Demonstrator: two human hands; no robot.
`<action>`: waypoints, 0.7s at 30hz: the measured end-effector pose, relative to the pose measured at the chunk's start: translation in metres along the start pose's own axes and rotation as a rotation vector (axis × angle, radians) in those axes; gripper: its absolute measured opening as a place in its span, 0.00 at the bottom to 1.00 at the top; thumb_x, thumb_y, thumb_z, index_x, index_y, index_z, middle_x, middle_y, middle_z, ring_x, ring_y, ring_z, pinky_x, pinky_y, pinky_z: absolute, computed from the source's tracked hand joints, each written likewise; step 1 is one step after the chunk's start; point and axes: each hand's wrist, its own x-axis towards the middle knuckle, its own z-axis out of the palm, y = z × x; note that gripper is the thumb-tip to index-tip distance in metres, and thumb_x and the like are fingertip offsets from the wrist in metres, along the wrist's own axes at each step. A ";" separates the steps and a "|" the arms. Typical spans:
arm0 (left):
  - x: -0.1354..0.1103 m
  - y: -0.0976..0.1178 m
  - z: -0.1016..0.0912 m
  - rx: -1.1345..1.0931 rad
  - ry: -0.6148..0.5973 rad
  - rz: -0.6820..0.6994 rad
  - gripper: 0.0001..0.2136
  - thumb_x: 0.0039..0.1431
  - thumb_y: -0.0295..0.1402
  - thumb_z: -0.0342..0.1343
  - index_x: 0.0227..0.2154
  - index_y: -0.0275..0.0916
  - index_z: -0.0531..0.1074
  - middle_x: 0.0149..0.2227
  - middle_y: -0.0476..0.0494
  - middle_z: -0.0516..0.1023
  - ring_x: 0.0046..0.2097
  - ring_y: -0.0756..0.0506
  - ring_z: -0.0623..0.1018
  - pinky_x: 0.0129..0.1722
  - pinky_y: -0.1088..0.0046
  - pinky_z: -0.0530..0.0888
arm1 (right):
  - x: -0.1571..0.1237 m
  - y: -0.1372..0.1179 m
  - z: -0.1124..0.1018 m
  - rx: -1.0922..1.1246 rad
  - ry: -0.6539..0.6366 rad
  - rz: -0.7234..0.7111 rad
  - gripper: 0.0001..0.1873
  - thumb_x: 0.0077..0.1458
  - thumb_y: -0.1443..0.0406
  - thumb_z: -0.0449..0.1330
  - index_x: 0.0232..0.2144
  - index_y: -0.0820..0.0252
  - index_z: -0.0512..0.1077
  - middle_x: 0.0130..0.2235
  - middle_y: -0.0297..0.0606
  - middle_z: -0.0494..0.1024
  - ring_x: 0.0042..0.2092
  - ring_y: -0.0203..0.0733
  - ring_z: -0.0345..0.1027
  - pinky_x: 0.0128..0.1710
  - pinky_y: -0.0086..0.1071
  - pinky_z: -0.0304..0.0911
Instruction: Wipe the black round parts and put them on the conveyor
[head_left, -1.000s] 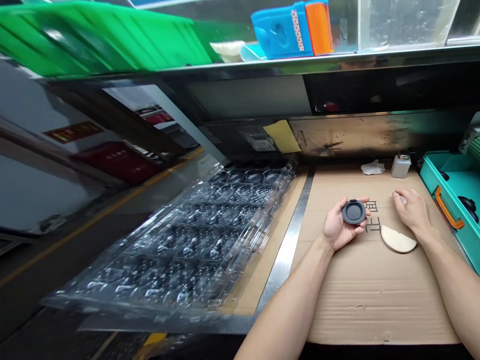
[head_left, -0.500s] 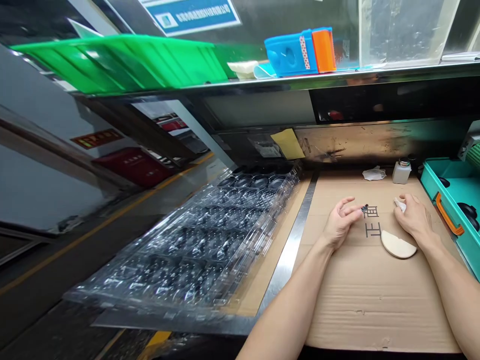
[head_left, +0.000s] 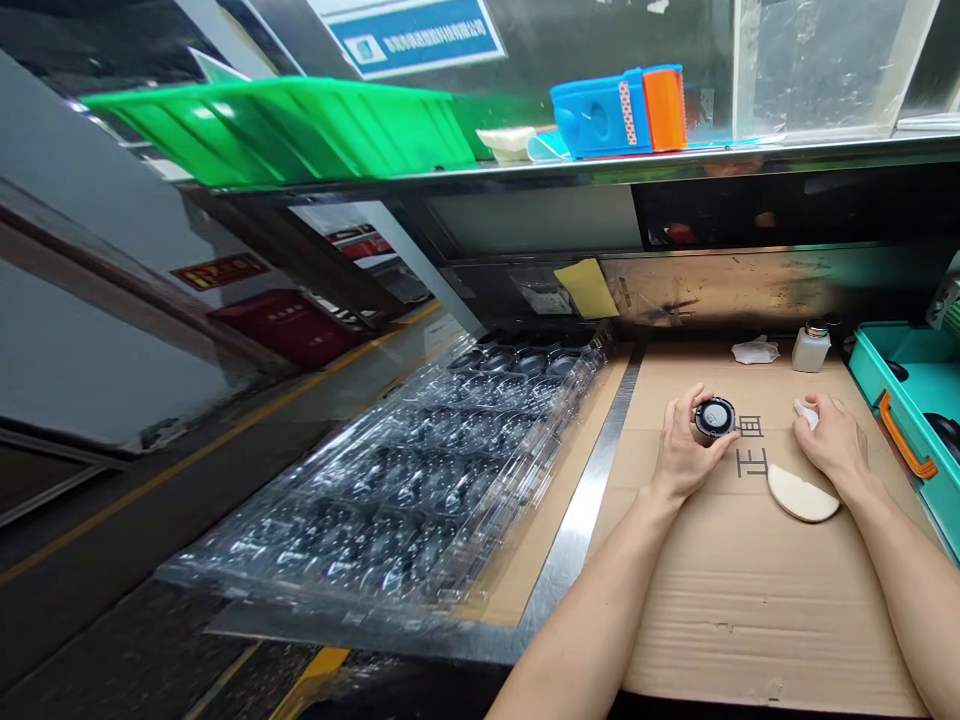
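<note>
My left hand (head_left: 681,446) grips a small round black part (head_left: 715,417) with a grey disc in its centre, its flat face turned towards me above the cardboard. Thumb and fingers hold it by the rim. My right hand (head_left: 834,436) is closed on a small white cloth (head_left: 806,413), of which only the tip shows past the fingers. Between my forearms, a cream half-round pad (head_left: 802,494) lies on the cardboard sheet (head_left: 720,600), close to my right wrist. Printed black characters show on the cardboard beside the left hand.
On the left stand clear plastic trays (head_left: 390,470) with black round pockets. A small bottle (head_left: 811,346) and a crumpled white wipe (head_left: 755,350) are at the back. To the right is a teal bin (head_left: 911,400) holding black parts. Above runs a shelf with a green bin (head_left: 300,130).
My left hand has turned, bringing the round part's face into view; before, only a sliver of it showed. The right hand stays closed on the cloth. The whole view has shifted slightly.
</note>
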 end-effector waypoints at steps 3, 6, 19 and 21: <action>0.000 -0.001 0.000 0.034 0.006 0.027 0.40 0.49 0.35 0.71 0.61 0.45 0.56 0.53 0.37 0.74 0.54 0.41 0.75 0.51 0.62 0.74 | 0.000 0.000 0.000 0.006 0.006 0.008 0.19 0.55 0.60 0.54 0.49 0.54 0.70 0.50 0.40 0.76 0.45 0.48 0.70 0.35 0.35 0.57; -0.001 -0.002 0.000 0.040 0.015 0.040 0.39 0.49 0.34 0.71 0.61 0.45 0.57 0.53 0.38 0.74 0.54 0.41 0.75 0.51 0.62 0.74 | 0.000 0.000 -0.001 0.017 0.015 0.014 0.19 0.55 0.60 0.54 0.49 0.54 0.70 0.49 0.40 0.76 0.44 0.48 0.70 0.35 0.35 0.57; 0.014 -0.020 -0.005 0.302 -0.159 -0.213 0.14 0.69 0.39 0.44 0.34 0.41 0.73 0.38 0.42 0.80 0.43 0.44 0.77 0.45 0.68 0.71 | 0.000 -0.003 0.003 0.045 0.018 0.047 0.17 0.57 0.61 0.54 0.48 0.55 0.71 0.48 0.41 0.75 0.45 0.46 0.69 0.37 0.33 0.58; 0.027 -0.033 -0.007 0.493 -0.267 -0.363 0.17 0.69 0.37 0.40 0.29 0.40 0.71 0.34 0.40 0.79 0.38 0.43 0.77 0.42 0.68 0.70 | -0.003 -0.007 0.003 0.044 0.001 0.051 0.15 0.58 0.61 0.54 0.47 0.55 0.71 0.48 0.41 0.75 0.45 0.45 0.69 0.38 0.33 0.57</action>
